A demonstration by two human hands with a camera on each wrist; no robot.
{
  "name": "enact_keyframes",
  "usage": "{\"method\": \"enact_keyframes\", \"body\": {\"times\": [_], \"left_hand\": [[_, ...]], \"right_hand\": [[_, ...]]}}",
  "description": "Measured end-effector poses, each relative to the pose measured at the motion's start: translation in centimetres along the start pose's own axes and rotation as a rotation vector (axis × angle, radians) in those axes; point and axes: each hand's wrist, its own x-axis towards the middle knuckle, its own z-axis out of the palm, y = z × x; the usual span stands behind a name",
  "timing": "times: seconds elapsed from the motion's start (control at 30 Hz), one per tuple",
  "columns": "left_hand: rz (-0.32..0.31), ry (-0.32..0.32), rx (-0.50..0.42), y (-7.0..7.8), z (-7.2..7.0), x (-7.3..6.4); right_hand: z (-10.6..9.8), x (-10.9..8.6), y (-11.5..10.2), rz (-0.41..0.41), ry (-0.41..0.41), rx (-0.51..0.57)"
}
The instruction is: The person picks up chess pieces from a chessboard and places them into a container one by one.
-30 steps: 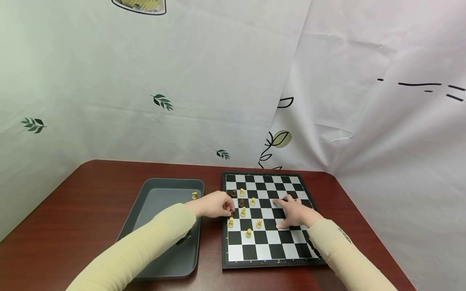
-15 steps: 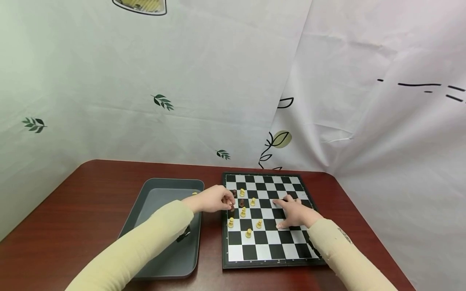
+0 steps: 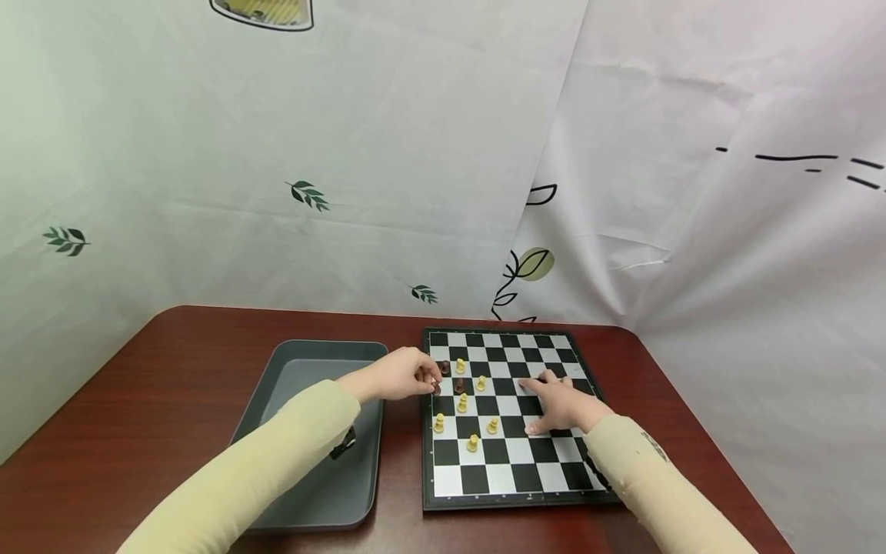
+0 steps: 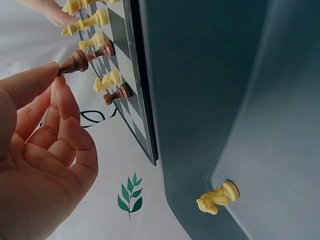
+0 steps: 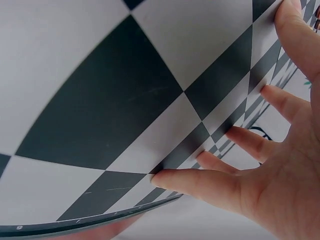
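Note:
My left hand [image 3: 401, 374] pinches a dark brown chess piece [image 4: 75, 62] by its narrow end between thumb and fingers, base facing the board. It hovers over the left edge of the chessboard [image 3: 508, 481]; the piece's top is hidden by the fingers. Two other brown pieces stand close by, one a rook [image 4: 118, 94], the other a brown piece [image 3: 460, 386] nearer the middle. Several yellow pieces share that left side, including a yellow knight [image 4: 107, 81] and a yellow pawn [image 3: 473, 443]. Spread over the board's right half, my right hand [image 3: 562, 404] rests its fingertips on the squares.
Left of the board lies a grey tray [image 3: 377, 462], partly under my left forearm. A yellow knight [image 4: 218, 197] stands inside it, seen in the left wrist view. Both sit on a reddish-brown table [image 3: 138, 385], with a printed cloth [image 3: 381, 154] hanging behind.
My left hand has lifted the brown piece off its square and shifted away from me and slightly left. It now hides the knight in the tray from the head view. My right hand stays put.

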Motion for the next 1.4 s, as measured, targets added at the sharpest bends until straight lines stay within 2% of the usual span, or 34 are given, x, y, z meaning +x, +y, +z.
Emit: {"method": "enact_keyframes", "body": {"times": [0.17, 0.47, 0.97, 1.4], "left_hand": [[-0.022, 0.014, -0.009, 0.0, -0.5, -0.3], [0.018, 0.048, -0.017, -0.5, -1.8, -1.1], [-0.019, 0.075, -0.004, -1.6, -3.1, -2.5], [-0.041, 0.087, -0.013, -3.4, -3.3, -3.7]], "right_hand": [[0.1, 0.1, 0.0, 0.003, 0.001, -0.002], [0.1, 0.0, 0.0, -0.002, 0.002, -0.004], [0.1, 0.0, 0.0, -0.003, 0.004, -0.01], [0.0, 0.0, -0.1, -0.005, 0.0, -0.003]]}}
